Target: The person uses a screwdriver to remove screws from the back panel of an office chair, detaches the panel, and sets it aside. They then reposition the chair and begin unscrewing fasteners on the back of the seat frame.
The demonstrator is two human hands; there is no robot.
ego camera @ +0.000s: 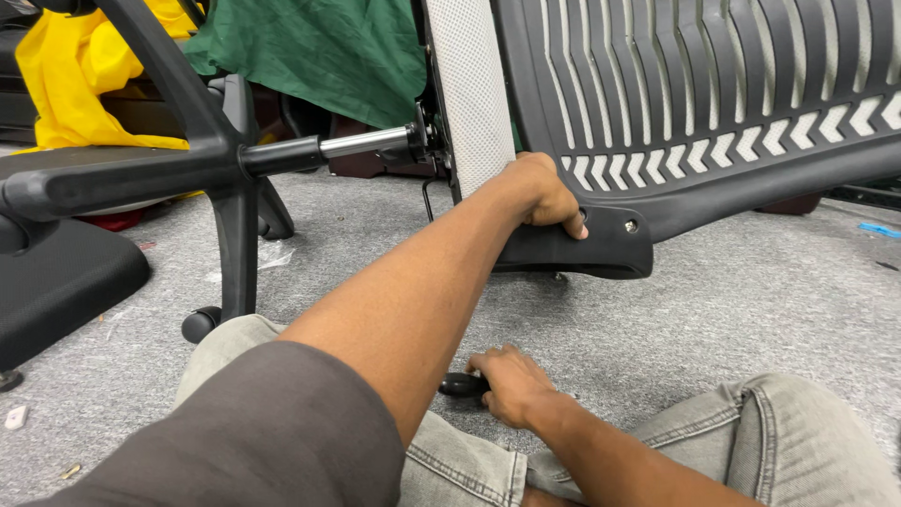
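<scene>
- Chair backrest, black slatted plastic over pale mesh, lies tipped on its side on the grey carpet floor.
- Left hand has its grip clenched around the backrest's lower black bracket, thumb beside a screw.
- Right hand rests low on the floor, its grip closed over a small black knob, well below the bracket.
- Chair base with its chrome gas cylinder points in from the left.
</scene>
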